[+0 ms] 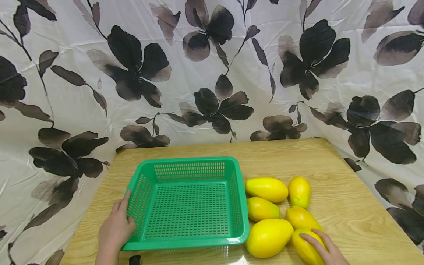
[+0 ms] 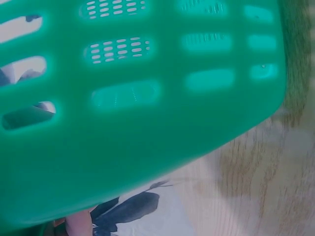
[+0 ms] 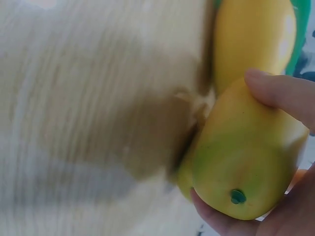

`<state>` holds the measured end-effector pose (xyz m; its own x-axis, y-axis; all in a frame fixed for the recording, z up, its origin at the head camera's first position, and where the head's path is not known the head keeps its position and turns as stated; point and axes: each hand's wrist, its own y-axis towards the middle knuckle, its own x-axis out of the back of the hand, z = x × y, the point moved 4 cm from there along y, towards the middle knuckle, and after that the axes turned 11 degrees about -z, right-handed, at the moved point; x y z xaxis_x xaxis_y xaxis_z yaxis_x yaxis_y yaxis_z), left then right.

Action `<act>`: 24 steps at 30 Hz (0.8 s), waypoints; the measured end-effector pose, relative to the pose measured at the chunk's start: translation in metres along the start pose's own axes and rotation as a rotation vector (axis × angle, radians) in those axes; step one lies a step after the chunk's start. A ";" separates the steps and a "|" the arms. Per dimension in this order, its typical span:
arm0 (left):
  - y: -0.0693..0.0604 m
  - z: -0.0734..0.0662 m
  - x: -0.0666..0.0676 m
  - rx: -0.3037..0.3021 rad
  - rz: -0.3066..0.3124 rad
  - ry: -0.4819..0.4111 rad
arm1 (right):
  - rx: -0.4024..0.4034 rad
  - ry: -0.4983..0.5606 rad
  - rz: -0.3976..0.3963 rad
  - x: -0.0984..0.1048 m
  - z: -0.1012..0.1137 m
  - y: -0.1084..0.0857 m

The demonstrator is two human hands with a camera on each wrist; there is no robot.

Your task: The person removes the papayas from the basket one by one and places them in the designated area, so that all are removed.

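At the left side of a green plastic basket [image 1: 185, 243], my left hand [image 1: 116, 224] grips the rim, thumb on the inner side. The left wrist view shows the basket's slotted wall [image 2: 133, 132] close up, with a fingertip [image 2: 78, 223] at its lower edge. My right hand [image 1: 326, 246] holds a yellow papaya [image 1: 306, 246] at the front right. In the right wrist view, thumb and fingers span the papaya [image 3: 241, 147], its green stem facing the camera. Another papaya [image 3: 253, 39] lies just beyond it.
Several other yellow papayas lie right of the basket, among them a large front one [image 1: 269, 237] and a back one [image 1: 266, 188]. All stand on a wooden table [image 1: 275, 158]. Floral cloth [image 1: 212, 73] hangs behind. A small black object [image 1: 134, 260] shows at the front edge.
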<state>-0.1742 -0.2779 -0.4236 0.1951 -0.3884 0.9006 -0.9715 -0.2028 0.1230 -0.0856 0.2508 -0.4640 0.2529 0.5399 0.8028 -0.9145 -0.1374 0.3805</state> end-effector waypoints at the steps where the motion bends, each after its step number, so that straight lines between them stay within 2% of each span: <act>1: 0.000 0.000 0.000 -0.001 0.002 -0.002 | 0.008 -0.001 -0.005 -0.002 0.000 0.000; 6: 0.001 0.000 -0.001 -0.005 0.003 -0.006 | 0.055 -0.009 -0.016 -0.008 -0.001 0.001; 11: 0.001 0.001 0.000 -0.008 0.001 -0.001 | 0.048 -0.015 0.048 -0.016 -0.002 0.007; 17: 0.001 0.001 0.000 -0.008 -0.002 0.007 | 0.110 -0.012 0.059 -0.023 -0.003 0.010; 24: 0.001 0.001 -0.001 -0.003 -0.006 -0.006 | 0.091 -0.002 0.086 -0.026 -0.005 0.013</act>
<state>-0.1751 -0.2784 -0.4252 0.2015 -0.3929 0.8972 -0.9707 -0.2026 0.1292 -0.1060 0.2384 -0.4822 0.1757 0.5213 0.8351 -0.9004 -0.2580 0.3504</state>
